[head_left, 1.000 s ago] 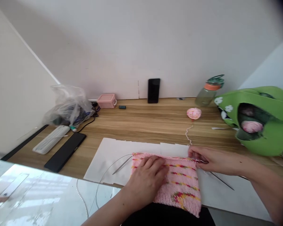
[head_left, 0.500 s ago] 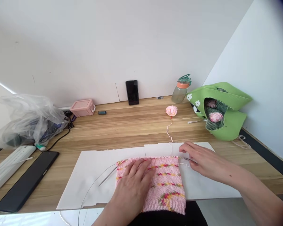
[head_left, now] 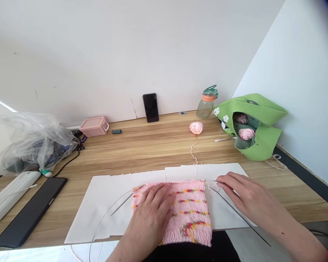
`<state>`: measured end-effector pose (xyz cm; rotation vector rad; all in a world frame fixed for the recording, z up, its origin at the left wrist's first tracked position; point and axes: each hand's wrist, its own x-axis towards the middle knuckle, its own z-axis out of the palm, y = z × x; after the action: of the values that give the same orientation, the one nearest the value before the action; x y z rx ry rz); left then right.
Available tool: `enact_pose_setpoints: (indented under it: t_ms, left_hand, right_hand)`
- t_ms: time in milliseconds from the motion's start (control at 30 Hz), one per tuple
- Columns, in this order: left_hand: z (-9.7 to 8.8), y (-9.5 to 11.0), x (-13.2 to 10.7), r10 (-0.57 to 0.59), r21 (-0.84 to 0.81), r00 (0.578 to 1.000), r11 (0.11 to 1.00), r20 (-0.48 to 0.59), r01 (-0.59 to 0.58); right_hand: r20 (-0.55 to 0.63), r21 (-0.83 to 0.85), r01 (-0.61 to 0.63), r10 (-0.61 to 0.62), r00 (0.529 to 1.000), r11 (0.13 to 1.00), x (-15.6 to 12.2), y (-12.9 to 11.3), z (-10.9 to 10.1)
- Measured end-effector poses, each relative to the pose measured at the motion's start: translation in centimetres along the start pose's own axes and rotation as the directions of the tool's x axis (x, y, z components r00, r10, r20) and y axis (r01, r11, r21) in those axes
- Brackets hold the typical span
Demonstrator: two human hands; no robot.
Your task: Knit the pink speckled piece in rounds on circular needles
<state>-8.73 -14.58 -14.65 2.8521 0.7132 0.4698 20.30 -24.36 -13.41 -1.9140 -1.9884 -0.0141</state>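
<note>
A pink knitted piece with red, yellow and green flecks lies on white boards, its lower edge overhanging the desk front. My left hand rests flat on its left half, fingers slightly spread. At its upper right corner, my right hand pinches a thin grey length of the circular knitting needle. One metal needle end slants down to the right, below my right hand. The other tip and the looped cable come out at the left. Yarn runs back from the piece to a small pink ball.
White boards cover the desk front. Behind stand a phone, a bottle and a pink box. A green bag with yarn balls sits right; a plastic bag, power strip and black phone-like slab lie left.
My right hand has shifted slightly right along the needle. One metal needle end now extends down to the right, where earlier only a short part showed at my fingers. My left hand stays put.
</note>
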Motion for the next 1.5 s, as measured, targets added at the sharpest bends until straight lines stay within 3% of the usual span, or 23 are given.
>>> enact_pose_setpoints:
  t_ms: [200, 400, 600, 800, 967, 1300, 1500]
  left_hand:
    - [-0.3, -0.3, -0.4, -0.051, -0.189, 0.986, 0.982, -0.160, 0.020]
    - [0.3, -0.6, -0.5, -0.134, -0.203, 0.925, 0.977, -0.356, 0.064]
    - [0.8, -0.7, -0.8, -0.170, -0.162, 0.908, 0.980, -0.384, 0.115]
    - [-0.1, -1.0, -0.5, -0.208, -0.078, 0.938, 0.978, -0.277, 0.194]
    - [-1.1, -2.6, -0.7, -0.269, -0.040, 0.940, 0.963, -0.208, 0.267]
    - [-1.7, -3.8, 0.0, -0.381, 0.010, 0.925, 0.925, -0.020, 0.381]
    - [-2.7, -3.4, 0.0, -0.403, -0.022, 0.914, 0.914, 0.037, 0.404]
  right_hand:
    - [-0.091, 0.091, 0.066, -0.057, 0.994, 0.994, -0.8, -0.7, 0.1]
    - [-0.203, 0.079, 0.234, -0.214, 0.955, 0.969, -1.4, -1.6, -0.3]
    - [-0.224, 0.074, 0.288, -0.266, 0.938, 0.955, -2.3, -1.6, 0.0]
    - [-0.136, 0.173, 0.216, -0.194, 0.972, 0.961, -2.4, -1.0, 0.1]
    - [-0.045, 0.241, 0.162, -0.155, 0.987, 0.957, -2.8, 0.0, 0.4]
    - [-0.104, 0.237, 0.203, -0.184, 0.978, 0.950, -2.8, 0.3, 1.0]
    - [-0.088, 0.319, 0.059, -0.032, 0.996, 0.946, -2.7, -0.4, 1.2]
